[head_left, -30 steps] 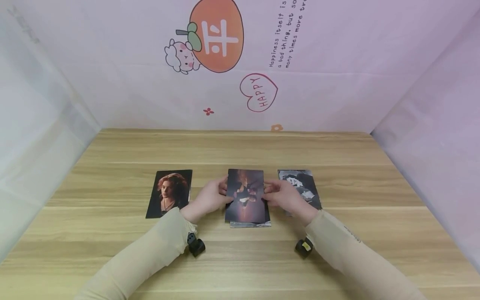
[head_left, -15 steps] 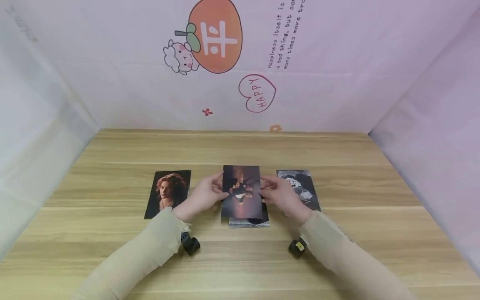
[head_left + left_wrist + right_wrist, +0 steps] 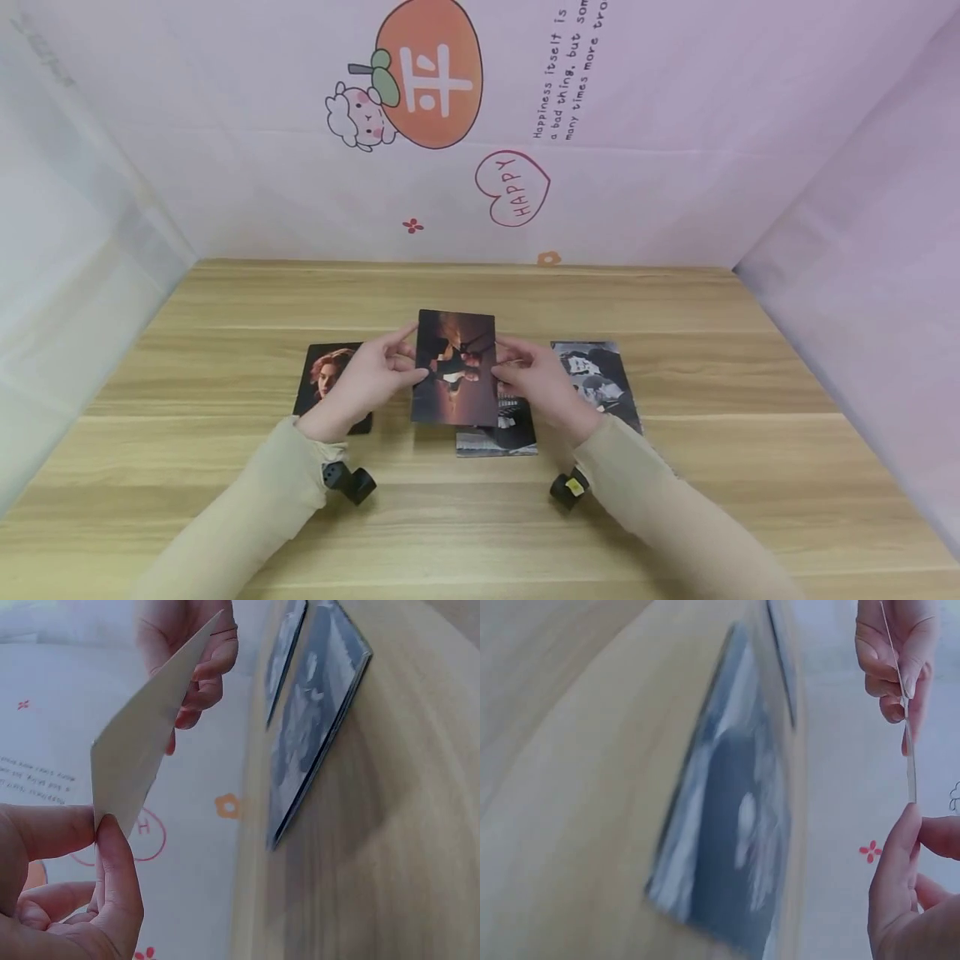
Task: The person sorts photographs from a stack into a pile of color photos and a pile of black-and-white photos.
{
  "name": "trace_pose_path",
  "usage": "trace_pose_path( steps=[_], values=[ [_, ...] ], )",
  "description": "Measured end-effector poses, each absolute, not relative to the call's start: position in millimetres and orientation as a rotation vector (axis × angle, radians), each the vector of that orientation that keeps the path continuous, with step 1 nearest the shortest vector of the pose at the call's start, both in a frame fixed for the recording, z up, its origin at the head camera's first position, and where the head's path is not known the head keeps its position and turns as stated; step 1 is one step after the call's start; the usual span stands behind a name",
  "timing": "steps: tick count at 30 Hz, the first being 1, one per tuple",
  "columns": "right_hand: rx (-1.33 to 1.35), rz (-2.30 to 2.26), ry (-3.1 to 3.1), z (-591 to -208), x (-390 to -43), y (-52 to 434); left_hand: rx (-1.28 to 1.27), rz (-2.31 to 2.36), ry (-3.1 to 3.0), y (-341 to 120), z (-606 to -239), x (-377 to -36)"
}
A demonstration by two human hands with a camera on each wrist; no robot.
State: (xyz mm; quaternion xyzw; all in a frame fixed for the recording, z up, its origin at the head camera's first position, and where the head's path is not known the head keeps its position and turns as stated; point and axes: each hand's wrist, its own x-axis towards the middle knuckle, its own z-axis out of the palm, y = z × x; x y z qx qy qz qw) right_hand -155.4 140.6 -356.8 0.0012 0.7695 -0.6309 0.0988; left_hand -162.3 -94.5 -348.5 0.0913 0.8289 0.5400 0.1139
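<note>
A dark, warm-toned photo card (image 3: 455, 371) is held up over the table, its picture showing figures lying sideways. My left hand (image 3: 375, 372) pinches its left edge between thumb and fingers, and my right hand (image 3: 536, 377) pinches the right edge. In the left wrist view the card's pale back (image 3: 142, 735) shows, raised well clear of the wood. Partly covered by it in the head view is a black-and-white photo stack (image 3: 510, 440). Under my left wrist lies a colour portrait photo (image 3: 324, 371), partly hidden by the hand.
Another black-and-white photo stack (image 3: 600, 375) lies right of centre, overlapped by my right hand. The wooden table (image 3: 480, 533) meets a white printed backdrop (image 3: 262, 192) at its far edge, with white side walls left and right.
Both hands have lifted the dark photo card off the middle stack and carried it up and to the left. More of the black-and-white photo beneath shows now.
</note>
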Motion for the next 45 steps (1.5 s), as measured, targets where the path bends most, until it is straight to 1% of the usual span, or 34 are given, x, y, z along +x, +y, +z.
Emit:
trace_pose_path(
  steps=[3,12,19,24,31,39,45],
  values=[
    [-0.012,-1.971,2.22,-353.2,-154.6,131.4,0.27,1.602,2.429,-104.6,-344.6,-160.3],
    [-0.044,-2.097,2.133,-342.7,-153.3,97.7,0.286,1.703,2.422,-135.9,-337.9,-153.7],
    [-0.026,-2.133,2.03,-340.2,-154.4,70.5,0.244,1.617,2.503,-161.6,-334.6,-150.4],
    [0.004,-2.158,1.95,-344.9,-155.0,51.1,0.224,1.52,2.581,-179.2,-335.8,-146.8],
    [0.089,-2.146,1.898,-362.4,-159.1,25.7,0.194,1.361,2.661,-199.3,-341.9,-143.5],
    [0.118,-2.041,2.008,-375.6,-169.2,-1.6,0.247,1.309,2.685,-221.4,-355.7,-146.2],
    [0.128,-1.986,2.007,-381.5,-174.9,-9.4,0.271,1.264,2.673,-227.3,-361.8,-149.7]
  ],
)
